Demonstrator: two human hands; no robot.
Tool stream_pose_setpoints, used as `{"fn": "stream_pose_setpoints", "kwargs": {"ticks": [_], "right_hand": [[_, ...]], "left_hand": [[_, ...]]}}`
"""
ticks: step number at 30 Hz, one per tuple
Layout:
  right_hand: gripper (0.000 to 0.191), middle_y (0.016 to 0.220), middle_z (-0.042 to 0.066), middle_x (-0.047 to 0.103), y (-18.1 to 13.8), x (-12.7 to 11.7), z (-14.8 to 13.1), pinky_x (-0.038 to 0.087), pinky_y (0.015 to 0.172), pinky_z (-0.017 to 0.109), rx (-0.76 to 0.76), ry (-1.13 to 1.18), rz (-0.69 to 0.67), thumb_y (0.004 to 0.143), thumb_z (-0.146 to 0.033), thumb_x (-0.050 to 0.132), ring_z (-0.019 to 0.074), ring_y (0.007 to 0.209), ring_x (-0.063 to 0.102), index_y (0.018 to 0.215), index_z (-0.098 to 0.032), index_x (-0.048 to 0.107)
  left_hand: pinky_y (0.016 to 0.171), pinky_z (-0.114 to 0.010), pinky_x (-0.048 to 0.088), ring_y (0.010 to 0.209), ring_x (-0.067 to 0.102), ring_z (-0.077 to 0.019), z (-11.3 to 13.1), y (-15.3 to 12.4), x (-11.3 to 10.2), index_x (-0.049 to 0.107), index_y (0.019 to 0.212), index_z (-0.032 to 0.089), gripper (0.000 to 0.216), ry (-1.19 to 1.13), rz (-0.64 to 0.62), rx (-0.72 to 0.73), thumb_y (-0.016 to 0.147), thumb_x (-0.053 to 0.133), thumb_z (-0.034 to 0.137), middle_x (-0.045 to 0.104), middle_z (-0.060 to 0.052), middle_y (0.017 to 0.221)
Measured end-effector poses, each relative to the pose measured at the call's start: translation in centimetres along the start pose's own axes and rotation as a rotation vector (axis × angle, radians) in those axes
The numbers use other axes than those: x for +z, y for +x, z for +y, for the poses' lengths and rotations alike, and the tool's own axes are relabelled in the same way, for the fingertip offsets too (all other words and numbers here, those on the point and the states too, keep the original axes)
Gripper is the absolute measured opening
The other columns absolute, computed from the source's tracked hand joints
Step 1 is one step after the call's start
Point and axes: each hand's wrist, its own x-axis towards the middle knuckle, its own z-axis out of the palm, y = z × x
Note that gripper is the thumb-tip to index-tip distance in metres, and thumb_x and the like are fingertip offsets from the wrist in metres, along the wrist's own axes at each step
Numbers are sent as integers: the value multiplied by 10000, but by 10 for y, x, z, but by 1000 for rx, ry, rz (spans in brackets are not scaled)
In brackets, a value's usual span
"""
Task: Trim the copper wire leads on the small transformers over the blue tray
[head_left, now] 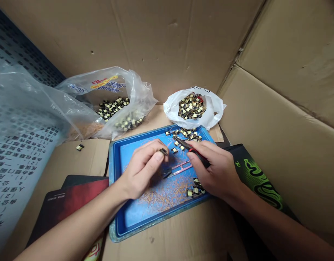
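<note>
Over the blue tray [119, 232], my left hand [145, 165] pinches a small black transformer [163, 152] between thumb and fingers. My right hand [215, 166] is closed round dark pliers [184, 143] with a red-edged grip; their jaws point left toward several small black-and-yellow transformers [182, 148] at the tray's far side. Between the hands, pink-handled tweezers or scissors [180, 167] lie in the tray; I cannot tell which. Loose copper wire clippings [167, 192] cover much of the tray floor. More transformers [195, 191] lie beneath my right hand.
A clear plastic bag [141, 90] and a white plastic bag [169, 105], both holding many transformers, stand behind the tray. One transformer [79, 147] lies on cardboard at left. Red-black [82, 195] and green-black mats [260, 177] flank the tray. Cardboard walls [161, 47] enclose the back and right.
</note>
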Motion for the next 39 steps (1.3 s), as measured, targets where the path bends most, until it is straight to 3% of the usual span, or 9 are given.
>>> {"fn": "stream_pose_setpoints", "kwargs": {"ticks": [3, 8, 13, 34, 39], "right_hand": [[253, 1080, 100, 760, 1, -5, -3, 573, 857, 383, 58, 98, -69, 992, -245, 593, 219, 970, 716, 1193, -160, 722], [210, 1007, 41, 771, 1, -9, -4, 555, 807, 323, 150, 232, -176, 987, -274, 626, 178, 887, 706, 1130, -198, 759], [221, 978, 18, 774, 1, -12, -4, 543, 763, 283, 206, 314, -186, 990, -290, 641, 153, 832, 700, 1152, -224, 776], [248, 1019, 34, 806, -2, -11, 0, 574, 796, 303, 161, 330, -159, 968, -270, 656, 171, 908, 746, 1163, -223, 801], [248, 996, 25, 810, -1, -12, -1, 552, 732, 288, 120, 305, -192, 1007, -255, 612, 169, 885, 743, 1157, -246, 810]], "left_hand": [[795, -270, 405, 826, 532, -125, -8, 1, -3, 600, 892, 159, 303, 19, 59, -60, 1074, 439, 339, 593, -33, 887], [804, -247, 416, 834, 547, -108, -9, 2, -3, 624, 913, 153, 308, 47, 16, -73, 1076, 444, 344, 612, -24, 896], [793, -231, 418, 825, 556, -96, -7, 4, -2, 637, 929, 153, 301, 62, -22, -91, 1077, 447, 333, 616, -11, 887], [809, -237, 431, 822, 566, -97, -7, 2, 1, 644, 924, 158, 313, 12, -14, -106, 1076, 453, 354, 623, -15, 894], [807, -233, 432, 823, 560, -96, -6, 2, 2, 640, 918, 159, 314, -4, -11, -104, 1077, 450, 353, 616, -13, 892]]}}
